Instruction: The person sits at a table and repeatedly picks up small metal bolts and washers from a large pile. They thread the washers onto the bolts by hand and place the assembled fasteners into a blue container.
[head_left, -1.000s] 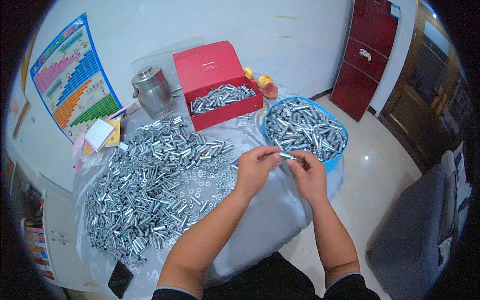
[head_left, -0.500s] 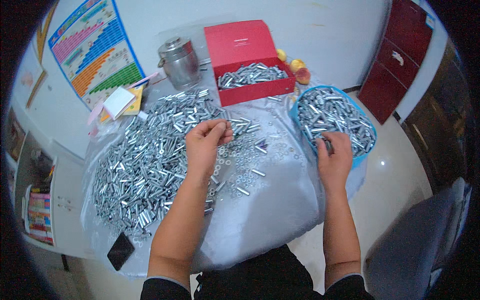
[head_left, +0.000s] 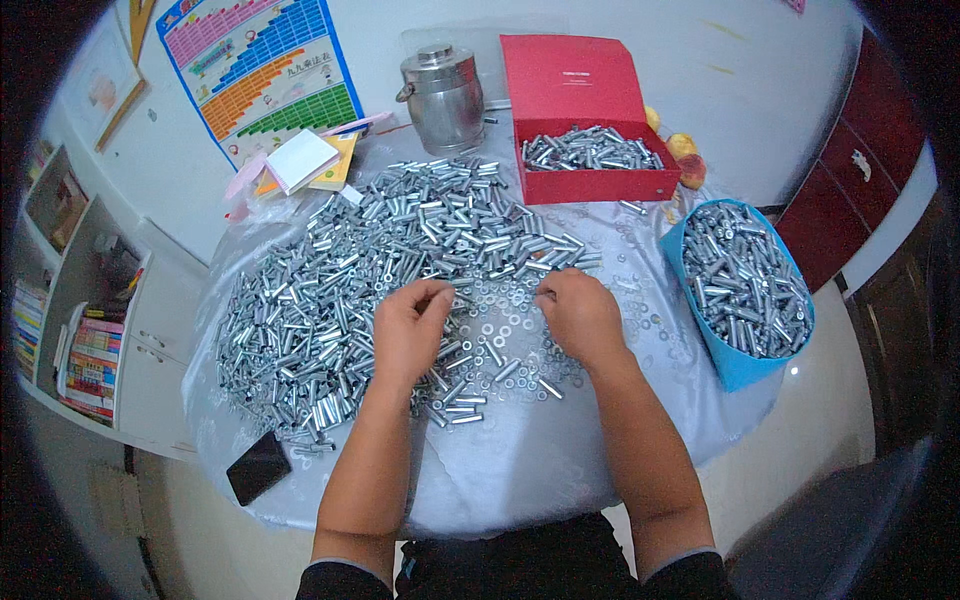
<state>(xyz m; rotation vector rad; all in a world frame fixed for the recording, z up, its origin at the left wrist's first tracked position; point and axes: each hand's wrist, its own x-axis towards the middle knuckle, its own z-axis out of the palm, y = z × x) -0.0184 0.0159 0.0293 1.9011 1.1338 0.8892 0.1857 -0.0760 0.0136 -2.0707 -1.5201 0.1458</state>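
A broad heap of short silver metal tubes [head_left: 310, 310] covers the left and middle of the table. My left hand [head_left: 410, 328] is over the heap's right side, its fingertips curled together; anything between them is hidden. Close to the heap's right edge, my right hand [head_left: 583, 315] has its fingers bent inward in a pinch, and I cannot make out what is in it. Small flat washers [head_left: 505, 325] lie scattered between the two hands, with a few loose tubes among them. A blue basket [head_left: 735, 372] full of similar tubes is to the right of my right hand.
An open red box [head_left: 600, 187] of tubes stands at the back, with a steel canister [head_left: 443, 105] to its left and yellow-red fruit [head_left: 687, 160] to its right. A black phone [head_left: 258, 468] lies at the near left edge. Booklets [head_left: 303, 162] rest at back left.
My right hand has come from the blue basket leftward to the washers beside the heap. My left hand has drawn a little nearer to me. The view has turned left.
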